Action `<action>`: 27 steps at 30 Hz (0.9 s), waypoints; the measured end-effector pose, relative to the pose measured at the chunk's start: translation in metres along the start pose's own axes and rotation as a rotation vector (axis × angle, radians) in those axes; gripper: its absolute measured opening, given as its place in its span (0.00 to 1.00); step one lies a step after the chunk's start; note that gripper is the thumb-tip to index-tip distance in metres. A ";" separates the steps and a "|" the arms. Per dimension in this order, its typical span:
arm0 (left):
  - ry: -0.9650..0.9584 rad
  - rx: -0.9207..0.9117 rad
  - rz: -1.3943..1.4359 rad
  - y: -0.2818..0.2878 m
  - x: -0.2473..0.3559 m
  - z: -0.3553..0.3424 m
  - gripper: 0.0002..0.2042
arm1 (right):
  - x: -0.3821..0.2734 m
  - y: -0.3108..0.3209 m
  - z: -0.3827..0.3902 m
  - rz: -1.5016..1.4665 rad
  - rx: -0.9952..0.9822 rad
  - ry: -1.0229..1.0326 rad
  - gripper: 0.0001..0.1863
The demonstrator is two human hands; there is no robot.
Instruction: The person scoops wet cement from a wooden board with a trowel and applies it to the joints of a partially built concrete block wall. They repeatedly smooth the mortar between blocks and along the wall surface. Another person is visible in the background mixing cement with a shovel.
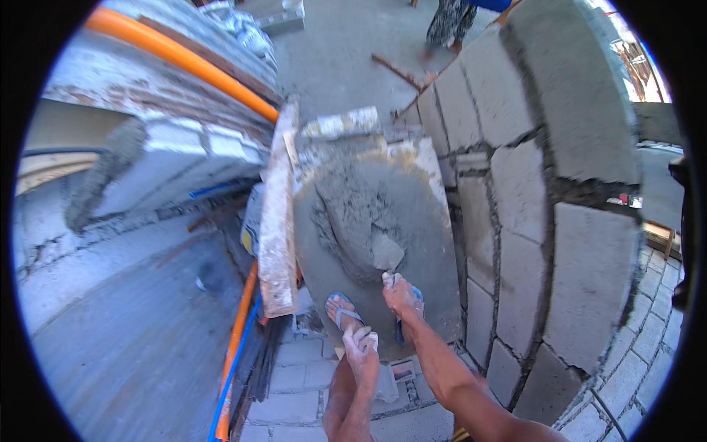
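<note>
- A person stands over a grey mixing board [423, 295] laid on the paved ground, just beside a wall of grey concrete blocks [560, 184] on the person's right.
- The right hand [398, 292] is closed around the handle of a trowel [387, 254]; its blade rests against the near edge of a heap of wet mortar [353, 217] on the board.
- The left hand [361, 345] hangs lower, over the board's near edge, whitened with cement; it appears to grip a small pale object, though what it is cannot be told.
- Progress, as a judgement: the mortar looks mixed and ready, piled in one mound with a smeared film around it; most of the heap sits unused. The wall stands several courses high with filled joints, so laying is well under way, but how much remains cannot be told.
- Count: one mortar heap, one board, one trowel, two hands at work.
- Two feet in blue sandals [342, 309] stand on the board's near end.
- One long, cement-crusted plank [277, 221] lies along the board's left side.
- Two orange pipes show: one [177, 55] crossing the upper left, one [239, 339] running down beside a blue pipe [228, 383].
- Another person's legs [449, 26] appear at the top edge, well apart.
</note>
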State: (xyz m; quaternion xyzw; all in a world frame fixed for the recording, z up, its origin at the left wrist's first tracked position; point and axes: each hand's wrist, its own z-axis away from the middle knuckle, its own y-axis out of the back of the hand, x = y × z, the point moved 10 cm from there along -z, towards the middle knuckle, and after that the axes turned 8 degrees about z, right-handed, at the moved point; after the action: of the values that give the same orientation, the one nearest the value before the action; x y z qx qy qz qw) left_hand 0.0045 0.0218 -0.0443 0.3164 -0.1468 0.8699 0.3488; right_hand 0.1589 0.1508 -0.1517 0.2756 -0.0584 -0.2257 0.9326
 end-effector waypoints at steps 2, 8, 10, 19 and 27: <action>-0.010 0.022 -0.125 0.003 -0.014 0.006 0.27 | 0.035 -0.048 -0.023 0.172 0.036 0.036 0.25; 0.450 0.046 0.131 0.004 -0.027 0.030 0.26 | 0.145 -0.061 0.026 -0.233 0.431 0.130 0.25; 0.426 0.103 0.264 0.007 -0.016 0.017 0.26 | 0.179 -0.116 0.024 -0.398 -0.050 -0.162 0.23; 0.380 0.058 0.263 -0.002 -0.006 -0.003 0.22 | 0.118 -0.161 -0.013 -0.464 -0.070 -0.096 0.26; 0.418 0.164 0.351 0.016 -0.025 0.011 0.22 | 0.051 -0.054 0.084 -0.217 0.275 0.042 0.34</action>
State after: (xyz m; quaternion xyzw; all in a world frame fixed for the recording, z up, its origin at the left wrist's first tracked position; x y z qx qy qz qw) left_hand 0.0123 -0.0077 -0.0527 0.1270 -0.0533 0.9723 0.1888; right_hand 0.1643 0.0466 -0.1108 0.4101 -0.0392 -0.3090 0.8572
